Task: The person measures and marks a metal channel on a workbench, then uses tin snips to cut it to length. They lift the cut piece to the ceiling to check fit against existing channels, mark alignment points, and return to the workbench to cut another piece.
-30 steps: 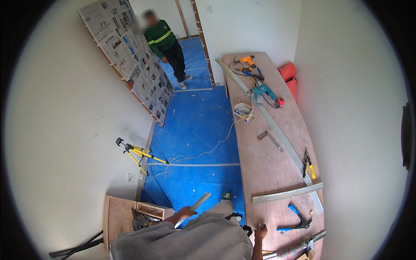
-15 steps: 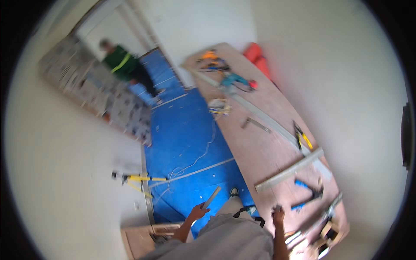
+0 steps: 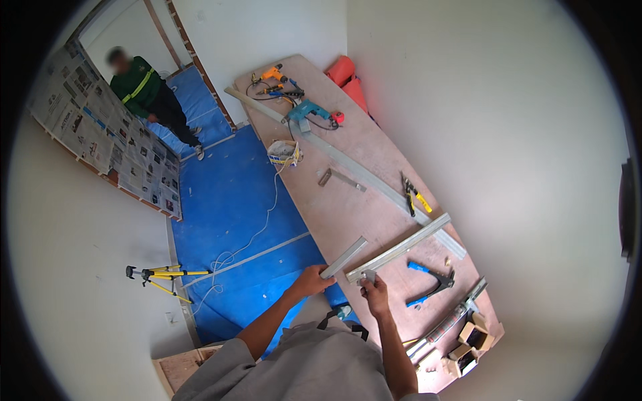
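Note:
My left hand [image 3: 310, 281] is closed around one end of a short grey metal channel [image 3: 345, 256], which points up and to the right over the table's near edge. In my right hand [image 3: 376, 296] a small grey metal piece [image 3: 368, 275] is pinched between thumb and fingers; its exact kind I cannot make out. Just beyond that hand lies a longer metal channel [image 3: 401, 247], set across the wooden table [image 3: 321, 214]. To the right of my right hand rests a blue-handled hand tool [image 3: 430, 283], with its handles spread.
A long metal strip [image 3: 341, 158] runs along the table. Yellow-handled snips [image 3: 416, 195], a teal drill [image 3: 309, 112], an orange drill [image 3: 273, 73] and a caulking gun [image 3: 447, 324] lie there. A yellow tripod [image 3: 164, 273] and a cable [image 3: 267, 220] are on the blue floor. A person [image 3: 148, 93] stands by the doorway.
Both hands have come up and closer together, the left one bringing the short channel over the table edge. My view has turned, so the table appears further left.

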`<state>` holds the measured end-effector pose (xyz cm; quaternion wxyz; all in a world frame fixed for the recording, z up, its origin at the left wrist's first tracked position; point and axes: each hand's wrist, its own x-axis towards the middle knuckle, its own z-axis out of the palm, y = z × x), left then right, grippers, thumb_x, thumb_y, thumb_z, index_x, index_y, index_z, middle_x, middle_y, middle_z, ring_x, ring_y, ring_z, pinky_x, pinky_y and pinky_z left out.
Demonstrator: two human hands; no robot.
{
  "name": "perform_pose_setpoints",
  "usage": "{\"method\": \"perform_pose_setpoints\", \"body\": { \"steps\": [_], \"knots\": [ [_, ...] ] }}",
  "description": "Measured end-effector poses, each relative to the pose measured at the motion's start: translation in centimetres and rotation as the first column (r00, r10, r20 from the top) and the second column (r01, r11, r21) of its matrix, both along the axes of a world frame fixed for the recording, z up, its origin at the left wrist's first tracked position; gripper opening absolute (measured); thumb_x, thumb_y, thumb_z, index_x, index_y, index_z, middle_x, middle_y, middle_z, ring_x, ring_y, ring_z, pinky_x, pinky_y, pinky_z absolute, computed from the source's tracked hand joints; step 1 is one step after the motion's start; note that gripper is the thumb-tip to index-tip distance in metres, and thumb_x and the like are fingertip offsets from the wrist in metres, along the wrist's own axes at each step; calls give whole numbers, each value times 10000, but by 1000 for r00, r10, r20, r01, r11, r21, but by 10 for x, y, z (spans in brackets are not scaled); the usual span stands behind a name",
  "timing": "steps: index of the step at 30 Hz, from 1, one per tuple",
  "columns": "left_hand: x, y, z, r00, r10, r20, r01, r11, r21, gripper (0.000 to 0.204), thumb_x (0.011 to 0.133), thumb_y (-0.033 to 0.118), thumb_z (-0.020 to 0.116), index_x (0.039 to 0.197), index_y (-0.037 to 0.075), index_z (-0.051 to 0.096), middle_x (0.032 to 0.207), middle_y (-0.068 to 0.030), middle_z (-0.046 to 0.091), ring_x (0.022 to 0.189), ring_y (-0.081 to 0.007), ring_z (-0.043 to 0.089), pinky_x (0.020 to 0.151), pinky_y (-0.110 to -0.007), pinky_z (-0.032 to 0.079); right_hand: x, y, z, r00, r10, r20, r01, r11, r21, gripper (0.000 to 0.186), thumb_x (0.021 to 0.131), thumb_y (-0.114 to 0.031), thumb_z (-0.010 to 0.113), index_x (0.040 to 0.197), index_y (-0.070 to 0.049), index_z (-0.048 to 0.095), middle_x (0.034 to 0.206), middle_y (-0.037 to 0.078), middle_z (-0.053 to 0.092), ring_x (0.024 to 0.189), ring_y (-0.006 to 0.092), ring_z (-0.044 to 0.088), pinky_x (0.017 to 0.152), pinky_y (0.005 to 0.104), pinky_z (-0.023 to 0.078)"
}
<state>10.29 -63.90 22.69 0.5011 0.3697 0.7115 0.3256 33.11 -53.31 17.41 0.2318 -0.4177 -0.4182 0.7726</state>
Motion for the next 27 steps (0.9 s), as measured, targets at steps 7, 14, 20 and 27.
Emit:
{"method": "perform_pose_setpoints", "body": {
  "steps": [7, 14, 20, 27],
  "knots": [
    [13, 18, -11, 997, -5, 81, -4, 995, 102, 480, 908, 340, 760, 1219, -20, 693, 793, -97, 725, 613, -170, 687, 602, -342, 568, -8, 1, 24, 1000, -13, -15, 13, 1000, -20, 223, 965, -202, 665, 1149, -79, 647, 864, -22, 622, 658, 76, 556, 584, 224, 448],
    [8, 21, 11, 987, 12, 163, -31, 993, 116, 485, 948, 386, 720, 1210, -21, 683, 748, -71, 680, 610, -149, 644, 604, -329, 550, -14, 4, 32, 996, -16, -93, 11, 999, -52, 236, 929, -238, 728, 1115, -136, 625, 872, -52, 609, 670, 60, 527, 574, 214, 417],
    [2, 15, 29, 993, 34, 115, -50, 990, 134, 473, 936, 356, 731, 1199, -35, 688, 718, -69, 662, 585, -146, 620, 580, -319, 525, -26, 4, 43, 989, 17, -144, -24, 999, -44, 197, 951, -177, 684, 1118, -116, 600, 911, -41, 593, 718, 45, 515, 618, 198, 419],
    [3, 8, 34, 986, 84, 146, -102, 988, 119, 431, 936, 346, 731, 1143, -30, 695, 670, -60, 653, 569, -145, 620, 557, -319, 511, -37, 0, 57, 991, 48, -124, -52, 998, -33, 213, 953, -191, 676, 1132, -99, 604, 927, -41, 590, 712, 40, 491, 606, 202, 385]
  ]
}}
